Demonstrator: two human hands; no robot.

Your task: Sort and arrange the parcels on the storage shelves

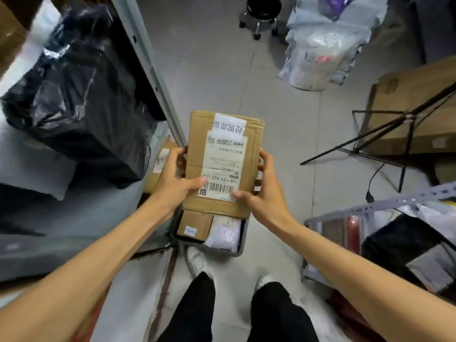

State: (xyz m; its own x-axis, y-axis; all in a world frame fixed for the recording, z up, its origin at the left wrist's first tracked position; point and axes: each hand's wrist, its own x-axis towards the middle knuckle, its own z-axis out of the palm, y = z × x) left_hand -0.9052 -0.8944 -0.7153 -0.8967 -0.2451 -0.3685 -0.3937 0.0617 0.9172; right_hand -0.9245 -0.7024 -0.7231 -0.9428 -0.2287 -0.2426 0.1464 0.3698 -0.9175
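**Box held over the bin**

Both hands hold a labelled box (222,164) in mid-air above the floor. The left hand (172,178) has its fingers (179,151) curled round the left edge, thumb on the barcode label. The right hand (265,191) clasps the right edge likewise. Beneath the box, a grey bin (243,240) holds a small carton (195,225) and a white bag (224,234). A black bag (79,95) sits on the shelf (37,156) at left.
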